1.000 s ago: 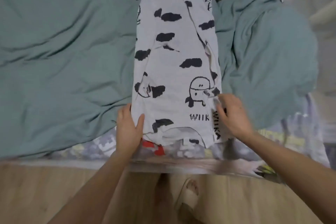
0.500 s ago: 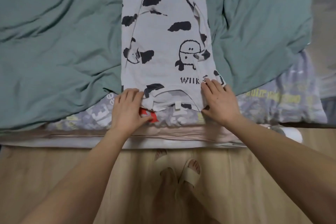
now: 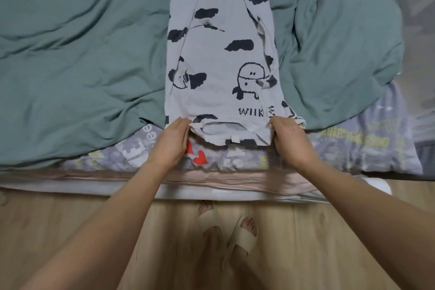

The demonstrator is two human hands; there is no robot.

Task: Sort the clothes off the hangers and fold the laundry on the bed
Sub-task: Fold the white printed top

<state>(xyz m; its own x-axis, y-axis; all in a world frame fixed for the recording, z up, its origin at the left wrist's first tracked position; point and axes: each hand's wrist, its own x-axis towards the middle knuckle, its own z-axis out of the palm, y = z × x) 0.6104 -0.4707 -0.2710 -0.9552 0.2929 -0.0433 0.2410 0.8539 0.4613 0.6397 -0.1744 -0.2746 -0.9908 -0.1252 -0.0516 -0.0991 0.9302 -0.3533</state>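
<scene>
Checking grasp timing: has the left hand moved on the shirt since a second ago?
Yes. The left hand slid back off the shirt to grip its near-left corner.

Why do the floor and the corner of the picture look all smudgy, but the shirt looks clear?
In the head view the middle is sharp: the cow-print shirt and both hands, left hand and right hand, show clearly. The edges smear from the wide lens and motion, so the wooden floor and upper right corner blur. The light is soft, without glare.
</scene>
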